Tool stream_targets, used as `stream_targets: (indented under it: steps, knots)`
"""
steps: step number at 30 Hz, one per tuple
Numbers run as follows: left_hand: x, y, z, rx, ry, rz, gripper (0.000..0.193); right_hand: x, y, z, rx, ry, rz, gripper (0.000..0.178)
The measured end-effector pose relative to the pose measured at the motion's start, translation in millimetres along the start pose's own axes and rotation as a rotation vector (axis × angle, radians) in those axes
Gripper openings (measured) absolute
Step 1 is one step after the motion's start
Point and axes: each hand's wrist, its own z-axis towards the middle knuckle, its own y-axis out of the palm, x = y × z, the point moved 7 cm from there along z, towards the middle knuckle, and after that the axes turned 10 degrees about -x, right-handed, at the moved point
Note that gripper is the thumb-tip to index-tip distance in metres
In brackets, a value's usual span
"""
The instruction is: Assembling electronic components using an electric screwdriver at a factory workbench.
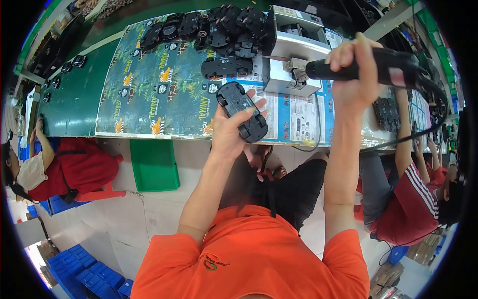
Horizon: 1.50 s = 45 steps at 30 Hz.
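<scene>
My left hand (226, 130) is closed around a black toy car (235, 101), holding it with its flat underside up over the table's front edge. In my right hand (354, 74) is a black electric screwdriver (398, 67), gripped around its barrel and lying nearly level. Its front end points left, at the metal screw feeder (294, 45) on the table. Whether the bit touches the feeder I cannot tell. Another car body (226, 67) lies underside up just beyond my left hand, in front of a heap of black toy cars (219, 37).
Printed sheets (164, 89) cover part of the green table (74, 104). A black cable (440, 99) loops from the screwdriver. More black car parts (386, 113) lie at the right, near a co-worker in red (406, 209). Another person sits at the left, near a green bin (154, 164).
</scene>
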Motion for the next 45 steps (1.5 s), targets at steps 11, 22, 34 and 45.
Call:
stream_targets:
  steps: [11,22,34,45]
  knots:
    - [-4.1,-8.5,4.3,0.059,-0.030,-0.022,0.056,23.9,12.0,3.7,-0.119,0.249,-0.298,0.021]
    - [-5.6,-8.3,8.7,0.070,-0.036,0.000,0.051,3.2,39.9,-87.8,-0.183,0.277,0.236,0.021]
    - [-7.2,-5.3,7.1,0.081,-0.076,0.021,0.051,12.1,54.3,-98.6,-0.339,0.287,0.211,0.022]
    - [-4.8,-2.7,10.3,0.126,-0.060,-0.016,0.044,11.6,55.1,-100.0,-0.293,0.298,0.216,0.024]
